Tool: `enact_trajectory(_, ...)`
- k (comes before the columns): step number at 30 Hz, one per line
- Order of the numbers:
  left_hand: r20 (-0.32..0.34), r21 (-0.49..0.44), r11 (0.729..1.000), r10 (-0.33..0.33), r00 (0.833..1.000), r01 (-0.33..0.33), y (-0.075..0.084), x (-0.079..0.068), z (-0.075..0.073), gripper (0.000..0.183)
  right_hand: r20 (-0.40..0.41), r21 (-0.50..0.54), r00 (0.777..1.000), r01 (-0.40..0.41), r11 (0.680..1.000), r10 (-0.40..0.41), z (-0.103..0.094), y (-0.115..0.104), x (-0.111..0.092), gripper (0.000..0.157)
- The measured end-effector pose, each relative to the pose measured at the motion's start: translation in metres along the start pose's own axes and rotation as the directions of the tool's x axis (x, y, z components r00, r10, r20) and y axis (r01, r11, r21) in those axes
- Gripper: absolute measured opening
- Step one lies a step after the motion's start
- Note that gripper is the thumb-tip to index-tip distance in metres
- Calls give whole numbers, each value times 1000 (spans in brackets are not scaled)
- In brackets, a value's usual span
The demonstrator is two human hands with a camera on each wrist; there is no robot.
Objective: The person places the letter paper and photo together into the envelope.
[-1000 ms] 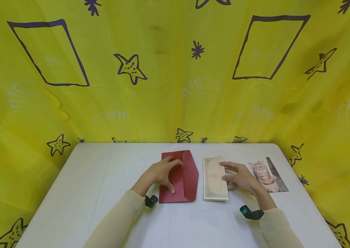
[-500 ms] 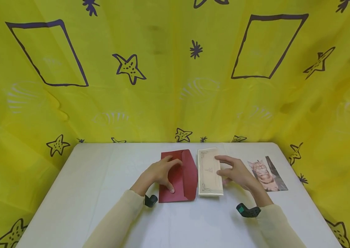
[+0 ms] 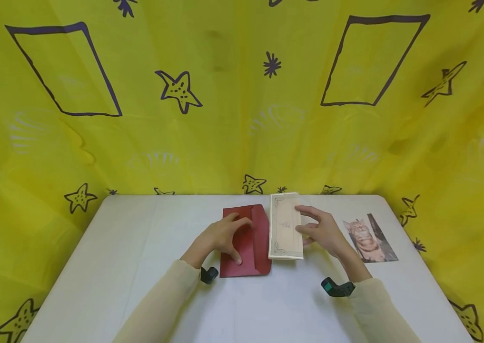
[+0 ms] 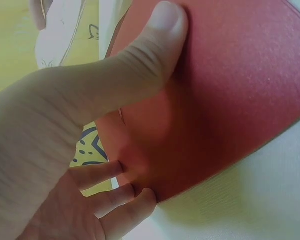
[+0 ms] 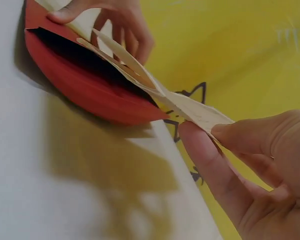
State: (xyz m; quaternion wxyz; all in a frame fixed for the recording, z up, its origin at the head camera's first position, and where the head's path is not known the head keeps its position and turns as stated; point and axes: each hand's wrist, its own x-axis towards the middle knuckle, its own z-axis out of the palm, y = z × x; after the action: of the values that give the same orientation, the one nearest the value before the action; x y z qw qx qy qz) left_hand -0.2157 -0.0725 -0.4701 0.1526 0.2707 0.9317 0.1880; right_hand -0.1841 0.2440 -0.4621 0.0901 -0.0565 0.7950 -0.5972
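Note:
My left hand (image 3: 220, 237) holds a red envelope (image 3: 245, 255) on the white table, its bent fingers and thumb set apart across it. In the left wrist view the thumb (image 4: 150, 55) presses the envelope's face while the fingertips (image 4: 140, 200) meet its edge. The flap (image 3: 261, 243) lies unfolded toward the right. Thumb and fingers of my right hand (image 3: 324, 233) pinch the right edge of a cream folded card (image 3: 285, 224) with an ornate printed border. From the right wrist view, the envelope's mouth gapes dark, and the card (image 5: 140, 75) reaches over it, its layers slightly spread.
A cat photo (image 3: 366, 240) lies on the table (image 3: 74, 281) to the right of my right hand. Yellow patterned cloth (image 3: 224, 143) rises behind the table and along its sides. Small black devices are worn at both wrists.
My right hand has lifted the card and brought it leftward and away from me, so it now overlaps the envelope's flap in the head view. The left hand stays in place.

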Motion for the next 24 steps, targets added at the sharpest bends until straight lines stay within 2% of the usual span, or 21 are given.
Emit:
enact_trajectory(5,-2,13,1000,10,1000,-10,-1,-1,0,96,-3,-2,1000,-12,1000,12,14,1,2,63)
enact_trajectory(14,11,11,1000,-19,1000,19,0,0,0,94,-42,-115,999,5,993,-10,37,3,4,60)
enact_trajectory(24,19,10,1000,-27,999,27,0,1,0,93,3,-140,998,-64,988,65,49,7,3,60)
